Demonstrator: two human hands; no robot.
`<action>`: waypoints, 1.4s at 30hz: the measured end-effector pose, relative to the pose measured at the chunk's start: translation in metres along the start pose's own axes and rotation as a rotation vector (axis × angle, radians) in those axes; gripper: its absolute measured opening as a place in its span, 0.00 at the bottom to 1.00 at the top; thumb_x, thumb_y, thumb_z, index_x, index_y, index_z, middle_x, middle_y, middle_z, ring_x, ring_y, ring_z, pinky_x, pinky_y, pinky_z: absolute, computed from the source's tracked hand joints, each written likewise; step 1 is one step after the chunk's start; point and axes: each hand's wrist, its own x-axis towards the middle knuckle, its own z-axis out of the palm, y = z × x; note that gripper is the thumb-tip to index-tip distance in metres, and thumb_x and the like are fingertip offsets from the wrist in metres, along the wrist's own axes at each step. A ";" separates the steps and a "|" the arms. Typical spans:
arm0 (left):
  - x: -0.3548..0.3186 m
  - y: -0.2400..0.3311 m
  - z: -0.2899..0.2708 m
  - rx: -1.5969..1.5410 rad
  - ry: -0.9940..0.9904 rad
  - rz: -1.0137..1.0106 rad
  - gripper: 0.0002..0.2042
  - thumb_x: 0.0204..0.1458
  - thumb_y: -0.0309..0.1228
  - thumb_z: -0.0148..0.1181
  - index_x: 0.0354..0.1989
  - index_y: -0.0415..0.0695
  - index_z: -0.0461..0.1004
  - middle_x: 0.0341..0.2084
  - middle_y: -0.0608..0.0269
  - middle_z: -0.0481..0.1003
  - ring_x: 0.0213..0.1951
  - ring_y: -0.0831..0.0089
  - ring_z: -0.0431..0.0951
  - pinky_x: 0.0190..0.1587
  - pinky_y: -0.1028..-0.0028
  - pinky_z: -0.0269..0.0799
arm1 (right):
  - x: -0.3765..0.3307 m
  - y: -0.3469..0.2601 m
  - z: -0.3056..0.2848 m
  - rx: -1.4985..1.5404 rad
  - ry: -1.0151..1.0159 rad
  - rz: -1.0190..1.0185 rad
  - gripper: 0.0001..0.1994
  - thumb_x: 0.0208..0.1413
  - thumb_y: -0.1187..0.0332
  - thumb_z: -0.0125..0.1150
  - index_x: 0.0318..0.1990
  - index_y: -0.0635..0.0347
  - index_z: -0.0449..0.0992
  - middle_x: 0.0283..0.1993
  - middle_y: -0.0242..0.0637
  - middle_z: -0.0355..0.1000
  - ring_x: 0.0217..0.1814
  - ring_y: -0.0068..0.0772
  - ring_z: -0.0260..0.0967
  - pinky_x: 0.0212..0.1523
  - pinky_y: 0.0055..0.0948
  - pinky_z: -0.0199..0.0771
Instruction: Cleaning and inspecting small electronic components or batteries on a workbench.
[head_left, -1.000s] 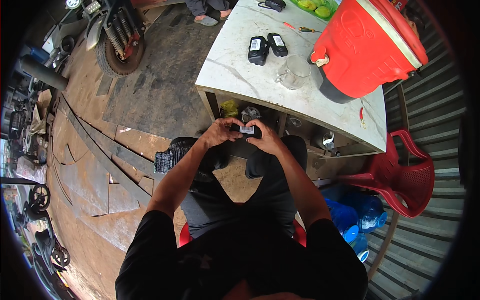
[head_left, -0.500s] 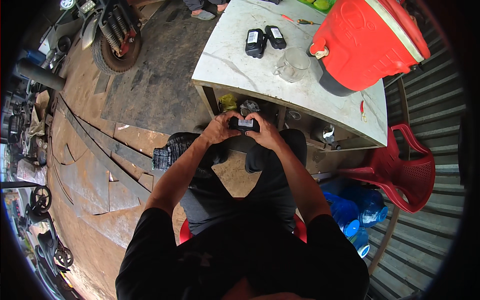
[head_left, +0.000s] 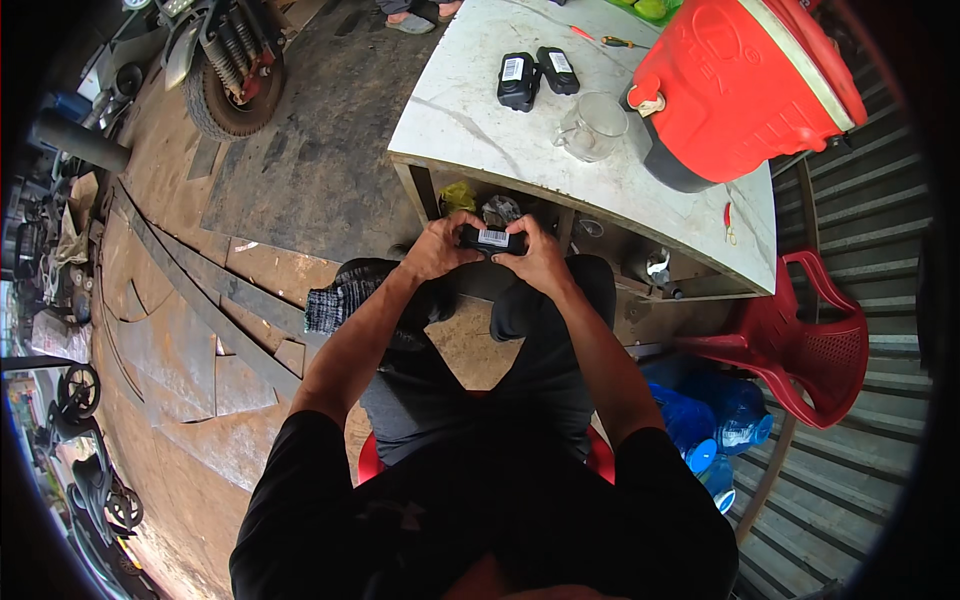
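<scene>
A small black case (head_left: 493,240) with a white barcode label is held between my two hands, above my knees and just in front of the table's near edge. My left hand (head_left: 438,247) grips its left end, thumb along the near side and fingers on the far side. My right hand (head_left: 538,258) closes round the right end in the same way. On the white marbled table (head_left: 455,110) lie two similar labelled black cases, one (head_left: 518,81) beside the other (head_left: 558,70). A clear glass mug (head_left: 592,127) stands to their right.
A large red drink cooler (head_left: 740,90) fills the table's right side, with red-handled pliers (head_left: 728,222) near it and a screwdriver (head_left: 618,42) farther back. A red plastic chair (head_left: 815,350) and blue water jugs (head_left: 715,420) are at right. A motorbike wheel (head_left: 235,95) is at far left.
The case is tilted slightly more in my hands, its label showing more fully. My fingers have shifted a little outward on its ends. The view has moved slightly.
</scene>
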 end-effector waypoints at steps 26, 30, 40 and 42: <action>-0.001 0.015 -0.002 0.273 0.242 0.202 0.33 0.39 0.19 0.67 0.59 0.46 0.66 0.45 0.54 0.75 0.47 0.54 0.76 0.48 0.67 0.75 | 0.009 0.009 -0.004 0.468 -0.039 0.253 0.19 0.53 0.81 0.57 0.53 0.63 0.63 0.43 0.40 0.69 0.36 0.27 0.75 0.33 0.23 0.78; 0.001 -0.002 0.000 -0.323 0.011 -0.103 0.28 0.41 0.17 0.69 0.54 0.39 0.69 0.44 0.60 0.76 0.43 0.73 0.78 0.46 0.74 0.75 | 0.008 0.013 -0.001 0.436 -0.050 0.231 0.17 0.54 0.81 0.56 0.51 0.64 0.63 0.43 0.40 0.69 0.37 0.27 0.75 0.35 0.23 0.78; 0.003 -0.006 -0.005 -0.658 -0.063 -0.146 0.24 0.44 0.21 0.70 0.52 0.43 0.71 0.36 0.68 0.78 0.35 0.82 0.77 0.36 0.78 0.73 | 0.011 0.020 0.002 0.469 -0.002 0.222 0.22 0.51 0.79 0.61 0.55 0.63 0.64 0.43 0.41 0.70 0.37 0.28 0.76 0.35 0.25 0.77; 0.005 -0.002 -0.006 -0.510 -0.018 -0.246 0.22 0.46 0.25 0.69 0.52 0.45 0.72 0.33 0.70 0.78 0.32 0.82 0.77 0.32 0.80 0.71 | 0.011 0.023 0.004 0.452 -0.005 0.205 0.24 0.51 0.77 0.62 0.57 0.63 0.64 0.44 0.42 0.71 0.37 0.29 0.76 0.36 0.26 0.77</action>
